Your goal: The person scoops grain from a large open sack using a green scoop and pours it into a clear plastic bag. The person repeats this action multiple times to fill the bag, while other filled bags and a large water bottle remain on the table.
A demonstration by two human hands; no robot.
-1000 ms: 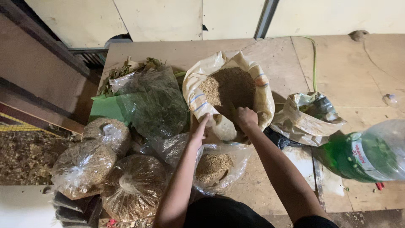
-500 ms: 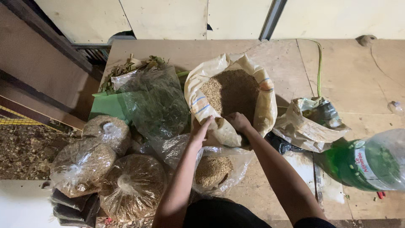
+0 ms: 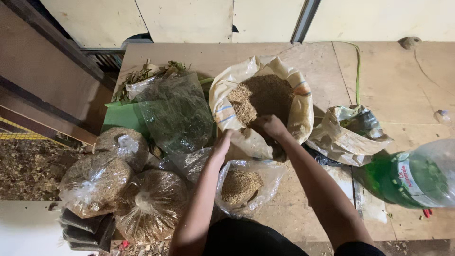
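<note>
Right hand [image 3: 271, 126], fingers curled together, dips into the grain [image 3: 260, 97] inside the open sack [image 3: 227, 111] at 12 o'clock. Left hand [image 3: 222, 144], fingers pinched on the rim, holds open a clear bag [image 3: 246, 187] partly filled with grain at 6 o'clock. Tied bags [image 3: 121, 189] lie at 8 o'clock.

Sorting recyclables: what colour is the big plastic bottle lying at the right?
Green, clear near its base: large plastic bottle, head view.
</note>
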